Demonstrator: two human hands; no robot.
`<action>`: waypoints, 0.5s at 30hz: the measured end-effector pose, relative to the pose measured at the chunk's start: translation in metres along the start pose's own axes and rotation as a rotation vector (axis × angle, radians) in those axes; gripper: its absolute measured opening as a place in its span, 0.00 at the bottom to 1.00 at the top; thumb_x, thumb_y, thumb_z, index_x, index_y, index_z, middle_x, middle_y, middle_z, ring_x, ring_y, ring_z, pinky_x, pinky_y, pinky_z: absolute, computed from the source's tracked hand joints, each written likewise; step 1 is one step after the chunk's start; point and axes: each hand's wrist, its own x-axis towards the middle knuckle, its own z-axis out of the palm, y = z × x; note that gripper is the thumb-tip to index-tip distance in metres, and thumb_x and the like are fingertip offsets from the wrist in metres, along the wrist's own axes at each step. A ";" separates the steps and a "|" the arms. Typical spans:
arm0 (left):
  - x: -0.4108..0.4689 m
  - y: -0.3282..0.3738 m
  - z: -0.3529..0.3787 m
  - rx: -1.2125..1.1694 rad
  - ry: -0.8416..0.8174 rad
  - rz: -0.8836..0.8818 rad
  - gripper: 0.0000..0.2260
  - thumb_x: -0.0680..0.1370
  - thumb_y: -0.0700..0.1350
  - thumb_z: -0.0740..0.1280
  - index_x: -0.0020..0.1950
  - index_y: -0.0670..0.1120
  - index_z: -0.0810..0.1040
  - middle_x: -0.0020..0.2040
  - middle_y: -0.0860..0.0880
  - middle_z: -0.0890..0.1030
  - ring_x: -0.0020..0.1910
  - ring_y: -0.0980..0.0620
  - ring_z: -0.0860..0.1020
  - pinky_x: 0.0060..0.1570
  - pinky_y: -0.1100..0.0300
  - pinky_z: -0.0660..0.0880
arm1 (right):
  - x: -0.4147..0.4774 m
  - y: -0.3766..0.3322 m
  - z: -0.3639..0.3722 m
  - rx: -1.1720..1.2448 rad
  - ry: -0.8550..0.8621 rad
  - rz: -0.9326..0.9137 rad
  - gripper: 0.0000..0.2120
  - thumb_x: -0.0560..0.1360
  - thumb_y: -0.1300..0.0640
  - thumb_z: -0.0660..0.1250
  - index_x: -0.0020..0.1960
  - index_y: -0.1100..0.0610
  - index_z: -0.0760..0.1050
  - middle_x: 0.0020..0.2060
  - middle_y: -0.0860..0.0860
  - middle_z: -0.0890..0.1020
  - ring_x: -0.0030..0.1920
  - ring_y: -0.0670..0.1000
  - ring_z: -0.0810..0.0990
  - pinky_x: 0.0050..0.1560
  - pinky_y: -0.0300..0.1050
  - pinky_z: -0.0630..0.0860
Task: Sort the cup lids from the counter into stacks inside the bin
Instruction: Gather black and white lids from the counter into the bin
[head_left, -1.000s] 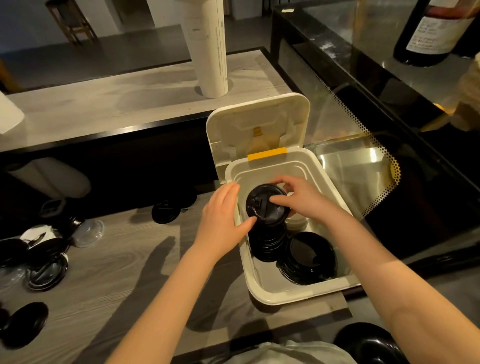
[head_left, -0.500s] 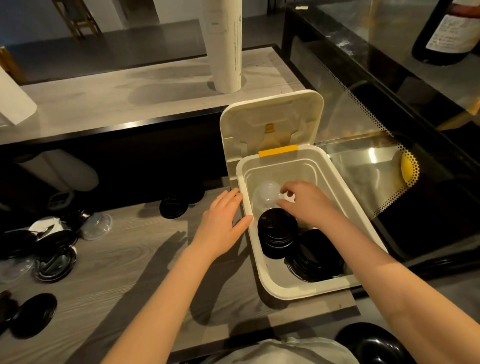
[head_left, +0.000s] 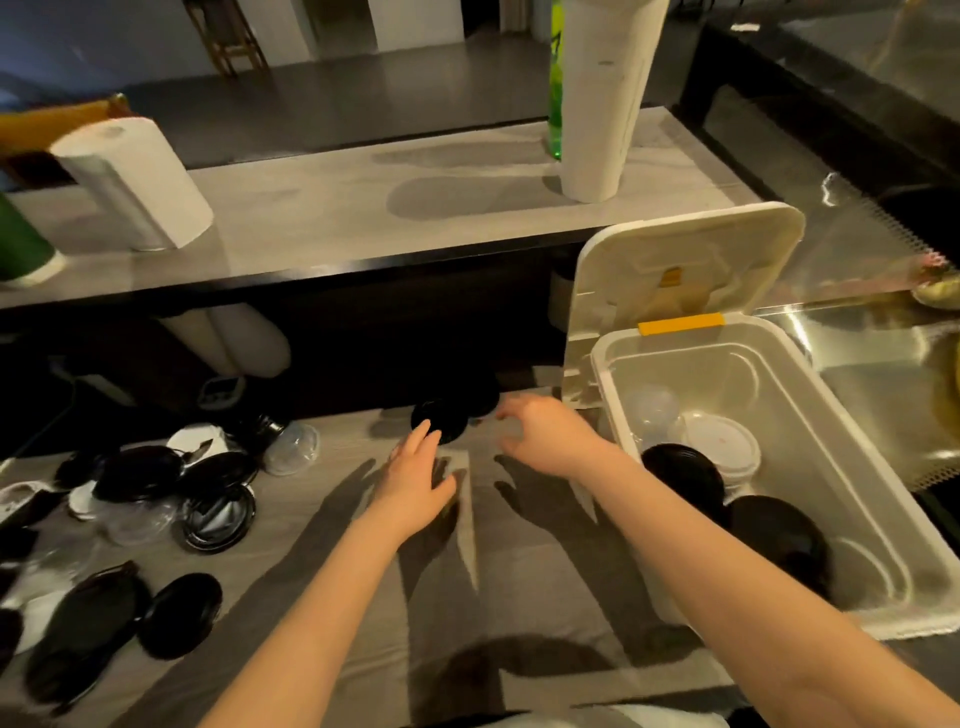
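- Sorted stacks, black lids (head_left: 680, 478) beside white lids (head_left: 722, 447), stand inside the open bin (head_left: 779, 395).
- The left hand (head_left: 415, 483) and right hand (head_left: 550, 436) reach, fingers slack and empty, toward one black lid (head_left: 439, 423) on the bench (head_left: 311, 571).
- Many scattered lids (head_left: 218, 514) await sorting at the bench's left; likely under halfway.

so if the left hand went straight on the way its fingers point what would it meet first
Most likely the black lid lying on the counter just beyond the left hand; its fingertips look nearly at the lid's near edge, though depth is unclear.
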 end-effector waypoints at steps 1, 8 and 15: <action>0.004 -0.010 0.001 0.012 -0.017 -0.012 0.30 0.79 0.50 0.62 0.77 0.47 0.51 0.78 0.52 0.46 0.76 0.48 0.49 0.74 0.53 0.53 | 0.009 -0.001 0.013 -0.017 -0.057 0.034 0.23 0.77 0.52 0.64 0.70 0.53 0.67 0.66 0.54 0.72 0.65 0.56 0.72 0.60 0.49 0.70; 0.037 -0.049 0.008 0.183 -0.191 -0.032 0.35 0.79 0.54 0.60 0.78 0.48 0.43 0.78 0.53 0.39 0.76 0.50 0.39 0.73 0.45 0.49 | 0.053 0.002 0.071 -0.124 -0.211 0.137 0.36 0.76 0.58 0.64 0.77 0.57 0.48 0.77 0.56 0.53 0.75 0.58 0.53 0.73 0.51 0.57; 0.072 -0.052 0.013 0.260 -0.261 0.022 0.33 0.80 0.54 0.59 0.78 0.49 0.43 0.78 0.52 0.40 0.77 0.48 0.41 0.73 0.46 0.47 | 0.088 0.006 0.083 -0.212 -0.206 0.191 0.36 0.76 0.60 0.63 0.78 0.54 0.47 0.77 0.52 0.46 0.77 0.55 0.44 0.75 0.54 0.51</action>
